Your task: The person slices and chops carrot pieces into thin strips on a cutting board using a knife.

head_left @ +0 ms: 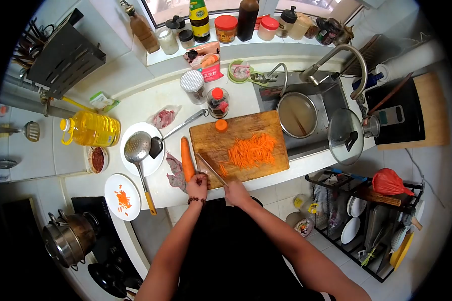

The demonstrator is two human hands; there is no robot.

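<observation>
A wooden cutting board [266, 123] lies on the counter with a heap of shredded carrot [252, 150] on its right half and a cut carrot end [221, 125] near its upper left. My right hand [237, 193] is closed round the handle of a knife [212, 169], whose blade points up and left over the board's lower left. A few carrot shreds lie beside the blade. At the board's left edge, my left hand [197, 184] is closed next to the lower end of a long carrot [187, 155]; its fingertips are partly hidden. A crumpled grey cloth [176, 173] lies left of the carrot.
Left of the board are a white plate [129, 158] with a skimmer [137, 146] and ladle, and a smaller plate [110, 203] with carrot bits. Jars and a red-capped bottle [217, 104] stand behind. The sink [306, 145] holds a pot [297, 115]; a glass lid [345, 136] leans nearby.
</observation>
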